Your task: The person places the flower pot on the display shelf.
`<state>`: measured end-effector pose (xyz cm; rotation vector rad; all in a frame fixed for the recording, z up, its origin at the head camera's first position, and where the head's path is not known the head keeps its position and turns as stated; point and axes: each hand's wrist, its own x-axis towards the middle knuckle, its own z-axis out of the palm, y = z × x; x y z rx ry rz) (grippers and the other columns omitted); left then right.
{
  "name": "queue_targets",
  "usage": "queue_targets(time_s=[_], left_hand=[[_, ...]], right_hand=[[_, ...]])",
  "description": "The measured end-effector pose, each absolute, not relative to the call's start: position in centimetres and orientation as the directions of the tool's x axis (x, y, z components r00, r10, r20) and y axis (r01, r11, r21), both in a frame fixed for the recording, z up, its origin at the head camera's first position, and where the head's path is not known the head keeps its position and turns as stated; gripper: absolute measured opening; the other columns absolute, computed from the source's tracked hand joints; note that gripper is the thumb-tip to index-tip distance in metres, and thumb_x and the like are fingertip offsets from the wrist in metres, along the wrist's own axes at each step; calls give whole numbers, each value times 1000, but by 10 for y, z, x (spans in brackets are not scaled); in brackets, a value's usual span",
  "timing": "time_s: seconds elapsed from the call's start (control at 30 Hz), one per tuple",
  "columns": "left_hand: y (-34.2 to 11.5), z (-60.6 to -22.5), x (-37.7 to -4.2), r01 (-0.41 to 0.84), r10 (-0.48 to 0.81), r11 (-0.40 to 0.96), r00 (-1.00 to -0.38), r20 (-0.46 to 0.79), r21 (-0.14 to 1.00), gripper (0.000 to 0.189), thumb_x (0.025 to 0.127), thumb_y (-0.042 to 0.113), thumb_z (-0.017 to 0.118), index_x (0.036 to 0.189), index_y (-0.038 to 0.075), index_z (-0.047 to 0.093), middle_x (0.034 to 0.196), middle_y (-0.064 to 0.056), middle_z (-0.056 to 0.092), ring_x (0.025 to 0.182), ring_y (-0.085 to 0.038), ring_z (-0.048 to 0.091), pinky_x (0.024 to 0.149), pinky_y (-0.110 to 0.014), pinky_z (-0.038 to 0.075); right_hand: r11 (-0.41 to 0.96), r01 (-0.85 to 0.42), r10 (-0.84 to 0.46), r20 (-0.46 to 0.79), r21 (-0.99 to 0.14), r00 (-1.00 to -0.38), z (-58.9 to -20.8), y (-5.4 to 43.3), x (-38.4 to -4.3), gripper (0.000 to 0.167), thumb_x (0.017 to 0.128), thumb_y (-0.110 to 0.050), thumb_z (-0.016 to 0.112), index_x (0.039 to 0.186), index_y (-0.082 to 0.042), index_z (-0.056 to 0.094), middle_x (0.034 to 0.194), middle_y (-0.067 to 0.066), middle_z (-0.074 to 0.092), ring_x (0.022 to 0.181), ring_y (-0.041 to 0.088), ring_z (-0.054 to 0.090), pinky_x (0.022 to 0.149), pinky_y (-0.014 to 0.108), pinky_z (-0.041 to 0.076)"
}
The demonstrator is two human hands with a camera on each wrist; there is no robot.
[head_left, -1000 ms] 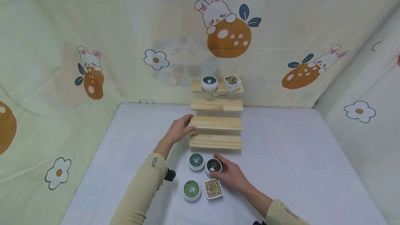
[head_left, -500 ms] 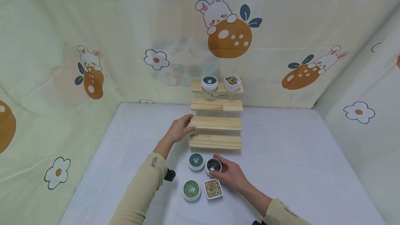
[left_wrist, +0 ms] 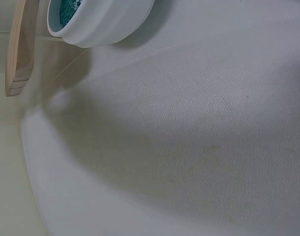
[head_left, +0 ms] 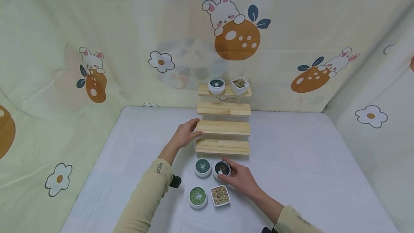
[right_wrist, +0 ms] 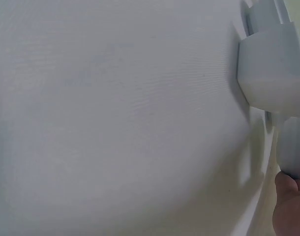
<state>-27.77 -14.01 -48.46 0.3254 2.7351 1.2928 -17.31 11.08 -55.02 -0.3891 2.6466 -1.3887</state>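
In the head view my right hand (head_left: 240,181) grips a small round white pot (head_left: 216,176) with a dark filling, thumb on the near side and fingers behind. The right wrist view shows fingertips on the held pot (right_wrist: 293,147), beyond a square pot. My left hand (head_left: 184,134) holds the left end of a tiered wooden display shelf (head_left: 223,127), thumb and fingers about one board's end. Left of the held pot stands a round pot with teal filling (head_left: 202,166). Nearer are a green-filled round pot (head_left: 198,197) and a square pot of gravel (head_left: 220,195).
On the shelf's top board stand a round dark-filled pot (head_left: 216,86) and a square pot with brownish bits (head_left: 240,86). The lower boards rise in steps toward the back. A printed curtain (head_left: 129,39) hangs behind the white-covered table (head_left: 297,175).
My right hand has shifted the dark-filled round pot slightly up and right in the head view. The left hand and the shelf stay in place.
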Motion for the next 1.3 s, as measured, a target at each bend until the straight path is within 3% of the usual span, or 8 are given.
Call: queue_targets(time_s=[0.57,0.87,1.1,1.3], left_hand=[[-139,-487,-279,137,222,626,-975,-7,768,66,91,23,71,144,-2,42,144,-20,48,130,-30,50,108,-36,44],[-140,-487,-280,154,231,631,-973,5,760,66,90,24,72,143,-2,43,143,-20,49,129,-30,51,108,-36,44],[-140,-486,-280,159,229,637,-973,12,755,64,90,23,72,142,-2,44,141,-19,51,128,-30,52,108,-37,44],[-139,-486,-281,158,233,630,-972,9,761,63,90,20,72,142,-2,44,142,-20,50,128,-31,52,108,-37,44]], right_hand=[[439,-166,-304,28,-883,-952,-507,109,-178,70,83,-34,80,142,-10,52,139,8,56,118,23,61,95,33,54],[409,-167,-247,68,-897,-967,-481,106,-196,67,82,-30,81,140,-9,55,133,12,61,115,23,63,91,31,56],[408,-160,-214,76,-899,-974,-464,99,-217,73,83,-33,79,144,-7,48,144,7,52,122,21,57,97,31,52],[403,-132,-165,71,-906,-984,-448,94,-236,72,84,-36,78,144,-8,50,135,13,59,118,23,61,95,37,54]])
